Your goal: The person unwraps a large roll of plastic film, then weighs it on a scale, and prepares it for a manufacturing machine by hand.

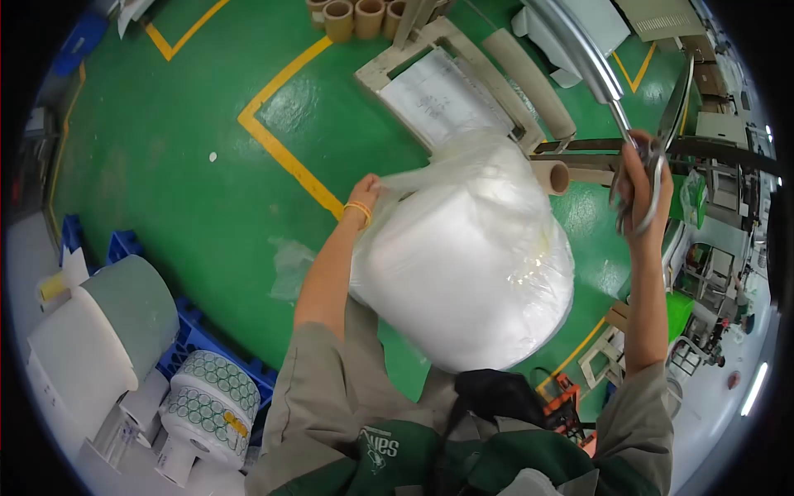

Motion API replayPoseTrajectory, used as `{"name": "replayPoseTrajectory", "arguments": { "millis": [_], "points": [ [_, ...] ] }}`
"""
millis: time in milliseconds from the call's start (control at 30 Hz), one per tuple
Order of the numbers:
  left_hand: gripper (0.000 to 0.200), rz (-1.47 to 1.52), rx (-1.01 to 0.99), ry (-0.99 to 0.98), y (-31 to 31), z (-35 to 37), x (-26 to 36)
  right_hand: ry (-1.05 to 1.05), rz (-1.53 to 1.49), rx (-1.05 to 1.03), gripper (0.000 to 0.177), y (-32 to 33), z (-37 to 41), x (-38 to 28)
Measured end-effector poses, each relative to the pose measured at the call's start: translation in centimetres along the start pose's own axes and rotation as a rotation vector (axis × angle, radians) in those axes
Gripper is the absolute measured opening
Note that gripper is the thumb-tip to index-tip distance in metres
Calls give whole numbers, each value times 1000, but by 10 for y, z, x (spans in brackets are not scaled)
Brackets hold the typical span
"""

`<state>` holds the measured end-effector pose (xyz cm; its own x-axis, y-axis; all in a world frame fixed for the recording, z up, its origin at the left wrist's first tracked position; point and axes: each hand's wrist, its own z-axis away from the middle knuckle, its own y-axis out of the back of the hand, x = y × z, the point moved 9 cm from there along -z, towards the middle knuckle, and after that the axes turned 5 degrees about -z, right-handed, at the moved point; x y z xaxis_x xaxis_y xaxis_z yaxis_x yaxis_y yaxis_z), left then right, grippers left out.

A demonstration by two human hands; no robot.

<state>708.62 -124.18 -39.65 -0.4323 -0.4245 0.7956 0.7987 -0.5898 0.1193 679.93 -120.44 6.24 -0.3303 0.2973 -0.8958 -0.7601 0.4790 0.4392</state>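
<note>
A large white roll wrapped in clear plastic film (467, 260) rests against my chest, tilted toward me. My left hand (366, 196), with a yellow band at the wrist, grips the loose plastic at the roll's upper left edge. My right hand (638, 186) is raised to the right of the roll and closed around a metal hook or handle (649, 178) that hangs from a shiny curved metal arm (583, 54).
Green floor with yellow lines (285, 153) lies below. A pale pallet frame (451, 83) and cardboard cores (351, 16) sit at the top. Large paper rolls (107, 331) and a patterned roll (211, 397) stand on a blue pallet (194, 335) at lower left. Machinery (719, 165) fills the right.
</note>
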Motion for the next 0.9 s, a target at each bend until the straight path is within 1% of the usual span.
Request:
{"name": "replayPoseTrajectory", "arguments": {
  "millis": [33,67,100,133,167,200,233,267,300,333,433,533,600,667,700,733,767,833,867,900],
  "points": [
    [14,384,46,-11,14,-1,-7,-77,-36,-60,28,-22,12,-1],
    [11,339,60,-8,27,5,1,-201,-18,-178,40,-54,28,11],
    [9,298,73,-10,39,15,26,-391,6,-340,50,-84,51,30],
    [10,260,88,-11,49,21,40,-542,-116,-517,58,-119,77,48],
    [9,279,111,-27,50,6,23,-826,-262,-692,69,-153,110,69],
    [9,265,138,9,53,2,21,-1076,-301,-754,77,-181,135,79],
    [9,251,164,48,52,0,19,-1298,-343,-746,80,-199,157,88],
    [9,236,187,90,51,0,16,-1414,-320,-727,83,-213,167,99],
    [9,98,231,34,57,2,22,-1466,-317,-723,90,-228,170,107],
    [10,78,235,-10,61,1,27,-1517,-322,-716,98,-243,170,116],
    [10,10,248,-120,74,7,34,-1689,-303,-592,92,-277,169,150],
    [10,-20,260,-203,88,24,40,-1405,-291,-477,85,-324,119,178],
    [13,-19,244,-240,94,36,28,-1371,-333,-592,77,-351,91,235],
    [15,53,290,-198,131,46,10,-1248,-477,-489,72,-374,61,240],
    [16,84,301,-160,152,61,-5,-1103,-591,-329,70,-373,30,244],
    [22,263,268,9,177,78,-33,-959,-700,-158,68,-362,-5,248],
    [19,384,420,189,214,98,-93,-953,-717,-130,65,-343,-34,250],
    [24,690,651,473,283,175,-190,-738,-650,6,65,-272,-103,221],
    [17,846,699,535,309,209,-252,-748,-534,-78,64,-239,-127,208],
    [6,946,814,703,321,249,-302,-736,-383,-85,62,-207,-137,184]
  ]
}}
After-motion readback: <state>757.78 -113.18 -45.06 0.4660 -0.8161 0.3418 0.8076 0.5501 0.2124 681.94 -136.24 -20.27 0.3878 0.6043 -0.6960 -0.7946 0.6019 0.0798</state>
